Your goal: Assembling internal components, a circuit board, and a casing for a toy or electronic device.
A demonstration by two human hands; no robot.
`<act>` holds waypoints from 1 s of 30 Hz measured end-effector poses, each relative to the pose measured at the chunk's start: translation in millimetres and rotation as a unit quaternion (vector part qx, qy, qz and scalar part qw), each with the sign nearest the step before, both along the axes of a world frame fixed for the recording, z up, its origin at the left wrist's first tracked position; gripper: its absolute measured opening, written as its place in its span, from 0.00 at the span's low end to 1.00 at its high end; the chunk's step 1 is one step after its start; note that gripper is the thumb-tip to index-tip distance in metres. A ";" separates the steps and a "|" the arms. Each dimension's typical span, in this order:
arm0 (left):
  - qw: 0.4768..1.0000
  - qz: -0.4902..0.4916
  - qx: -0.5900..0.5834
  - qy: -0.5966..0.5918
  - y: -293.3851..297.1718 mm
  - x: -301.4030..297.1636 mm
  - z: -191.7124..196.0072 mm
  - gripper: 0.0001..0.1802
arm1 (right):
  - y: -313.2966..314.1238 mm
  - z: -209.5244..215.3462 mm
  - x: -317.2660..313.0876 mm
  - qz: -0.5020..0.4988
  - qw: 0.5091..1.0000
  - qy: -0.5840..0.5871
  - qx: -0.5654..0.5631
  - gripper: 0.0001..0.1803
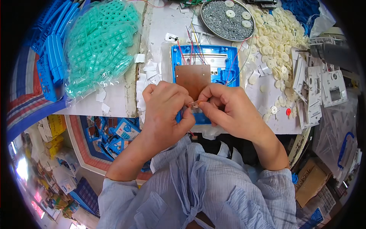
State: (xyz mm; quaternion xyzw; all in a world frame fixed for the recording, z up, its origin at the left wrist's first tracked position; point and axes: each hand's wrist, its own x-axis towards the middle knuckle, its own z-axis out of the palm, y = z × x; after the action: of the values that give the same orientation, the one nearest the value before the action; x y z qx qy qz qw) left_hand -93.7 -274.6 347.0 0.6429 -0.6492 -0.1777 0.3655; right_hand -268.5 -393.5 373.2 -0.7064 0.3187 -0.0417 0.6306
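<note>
Small clear strip pinched between both hands, over the blue case at the table edge. Left hand and right hand fingers closed on it. Brown board in the case, wires behind. Tray of screws beyond, bag of green keypads left.

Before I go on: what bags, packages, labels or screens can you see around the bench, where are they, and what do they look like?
Clear plastic bag of teal rubber keypads: upper left of bench, bulging.
White plastic panels with small grey screen windows: right edge, rectangular.
White paper label scraps: left of the blue plastic housing.
Blue-and-white retail packs: bin under bench, left.
</note>
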 end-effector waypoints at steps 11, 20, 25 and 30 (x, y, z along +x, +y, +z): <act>1.000 0.009 -0.003 0.011 0.2 5.0 12.0 0.10 | -0.3 -1.7 -3.4 -0.024 1.000 -0.006 0.003 0.07; 1.000 0.009 -0.016 -0.011 3.2 6.2 3.8 0.12 | 0.8 -2.8 -3.6 -0.022 1.000 -0.007 0.000 0.07; 1.000 0.007 -0.006 -0.009 2.8 4.5 10.9 0.11 | 0.7 -0.1 -3.8 -0.018 1.000 -0.003 0.000 0.07; 1.000 0.004 -0.008 -0.006 4.0 4.8 7.8 0.11 | 0.6 1.6 -2.4 -0.018 1.000 0.002 0.005 0.06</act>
State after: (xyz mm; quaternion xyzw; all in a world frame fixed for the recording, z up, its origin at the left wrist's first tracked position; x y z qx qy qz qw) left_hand -88.9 -270.6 354.7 0.6437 -0.6501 -0.1671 0.3674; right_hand -270.9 -392.9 374.8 -0.6977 0.3328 -0.0498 0.6324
